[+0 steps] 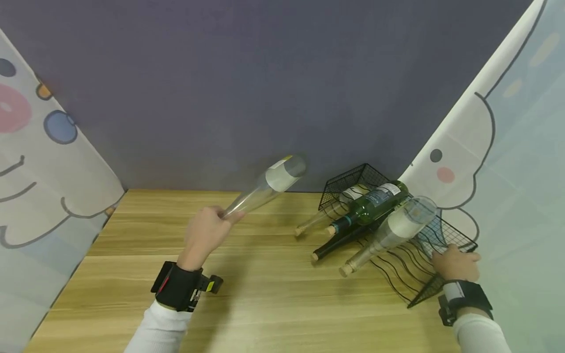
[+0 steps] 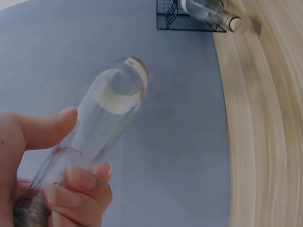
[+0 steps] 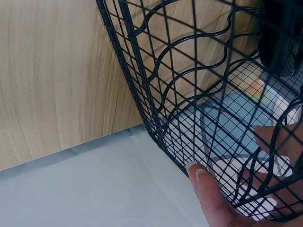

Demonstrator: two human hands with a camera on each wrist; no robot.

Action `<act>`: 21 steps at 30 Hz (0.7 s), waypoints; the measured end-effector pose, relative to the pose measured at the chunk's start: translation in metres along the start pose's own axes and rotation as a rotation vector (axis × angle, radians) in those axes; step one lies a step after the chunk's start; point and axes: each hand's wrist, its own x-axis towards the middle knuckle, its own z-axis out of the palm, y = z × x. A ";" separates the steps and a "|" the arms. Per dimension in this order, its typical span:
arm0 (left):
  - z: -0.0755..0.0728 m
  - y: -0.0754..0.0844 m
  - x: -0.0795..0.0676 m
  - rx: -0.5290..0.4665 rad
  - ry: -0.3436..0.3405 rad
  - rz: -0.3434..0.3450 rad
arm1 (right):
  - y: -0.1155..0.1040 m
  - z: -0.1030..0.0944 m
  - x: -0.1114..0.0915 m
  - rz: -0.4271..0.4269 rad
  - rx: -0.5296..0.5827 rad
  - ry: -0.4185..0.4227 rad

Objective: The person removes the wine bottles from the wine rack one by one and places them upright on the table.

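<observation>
My left hand (image 1: 206,234) grips a clear glass bottle (image 1: 265,189) by its neck, its base tilted up and away to the right. In the left wrist view, thumb and fingers wrap the bottle neck, and a pale label (image 2: 118,94) shows near the base. My right hand (image 1: 456,264) holds the right end of a black wire bottle rack (image 1: 446,233); the right wrist view shows its thumb outside the mesh (image 3: 189,127) and fingers on the inner side. On the rack lie a green bottle (image 1: 375,203), a dark bottle (image 1: 337,243) and clear corked bottles (image 1: 393,233).
The wooden table (image 1: 273,304) runs under both arms. A dark grey panel (image 1: 265,88) stands along its back edge, and cartoon-printed sheets (image 1: 507,171) hang at both sides. The corked bottle necks point toward the front left, past the rack's edge.
</observation>
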 end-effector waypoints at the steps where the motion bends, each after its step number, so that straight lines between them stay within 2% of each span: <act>1: -0.002 -0.002 0.000 0.004 -0.003 -0.004 | -0.001 0.000 0.000 -0.001 0.000 0.004; 6: -0.010 -0.011 -0.002 0.030 -0.009 -0.021 | -0.001 0.000 0.001 -0.011 0.009 0.036; 10: -0.010 -0.016 -0.001 0.055 -0.011 -0.022 | 0.001 0.000 0.000 -0.008 0.019 0.044; 21: -0.012 -0.018 0.001 0.095 -0.052 -0.032 | -0.002 0.001 -0.002 0.005 0.016 0.031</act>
